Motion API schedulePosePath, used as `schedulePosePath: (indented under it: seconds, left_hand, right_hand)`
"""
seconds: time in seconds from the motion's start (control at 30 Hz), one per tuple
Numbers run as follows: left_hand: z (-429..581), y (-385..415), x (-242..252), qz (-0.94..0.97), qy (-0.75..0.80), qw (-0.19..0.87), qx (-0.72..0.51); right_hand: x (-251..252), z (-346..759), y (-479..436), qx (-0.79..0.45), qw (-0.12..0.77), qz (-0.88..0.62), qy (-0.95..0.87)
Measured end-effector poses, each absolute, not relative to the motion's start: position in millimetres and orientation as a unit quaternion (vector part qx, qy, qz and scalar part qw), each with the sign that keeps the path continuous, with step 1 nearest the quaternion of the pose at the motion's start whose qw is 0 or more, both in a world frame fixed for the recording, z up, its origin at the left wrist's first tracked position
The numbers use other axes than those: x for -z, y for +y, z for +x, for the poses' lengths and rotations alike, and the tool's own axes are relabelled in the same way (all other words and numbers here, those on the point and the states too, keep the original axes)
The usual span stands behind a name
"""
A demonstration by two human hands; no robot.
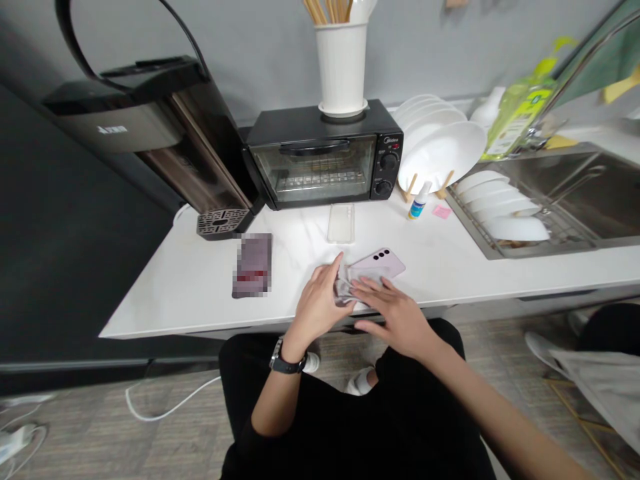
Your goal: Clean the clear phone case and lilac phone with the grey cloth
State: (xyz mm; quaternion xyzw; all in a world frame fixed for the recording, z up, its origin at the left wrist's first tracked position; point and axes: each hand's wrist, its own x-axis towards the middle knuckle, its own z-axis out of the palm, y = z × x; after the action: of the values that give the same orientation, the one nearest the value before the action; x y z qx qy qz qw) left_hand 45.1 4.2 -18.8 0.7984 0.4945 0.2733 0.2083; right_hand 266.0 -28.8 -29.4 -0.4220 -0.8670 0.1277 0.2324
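A pale lilac smartphone (395,262) lies back side up near the counter's front edge, its cameras at the far right corner. My left hand (317,300) is closed around the phone's left end, thumb on the near side and index finger on the far side. A thin grey cloth (344,287) is bunched against that palm and spreads over part of the phone's back. With fingers stretched out, my right hand (397,313) rests on the cloth, thumb held apart. Beyond the phone lies a clear phone case (341,224). To the right are a small spray bottle (419,204) and a pink square (442,211).
A pixelated dark flat item (254,263) lies on the white counter (165,293). Behind stand a drinks machine (200,153), toaster oven (320,167) and racked plates (445,157). Right is a sink (575,207) with more dishes. Another person's leg (600,380) shows at right.
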Motion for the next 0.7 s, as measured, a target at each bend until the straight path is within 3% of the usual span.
schedulePosePath:
  seconds: [0.2, 0.43, 0.7]
  left_hand:
    - [49.1, 2.4, 18.1, 0.799, 0.488, 0.200, -0.289]
    - [47.4, 2.4, 19.7, 0.790, 0.495, 0.222, -0.285]
    - [52.8, 3.2, 17.8, 0.794, 0.506, 0.183, -0.282]
  right_hand:
    - [34.4, 269.8, 2.4, -0.034, 0.242, -0.521, -0.818]
    - [29.4, 237.6, -29.7, -0.135, 0.253, -0.403, -0.869]
    - [34.3, 285.2, 2.6, -0.021, 0.241, -0.550, -0.799]
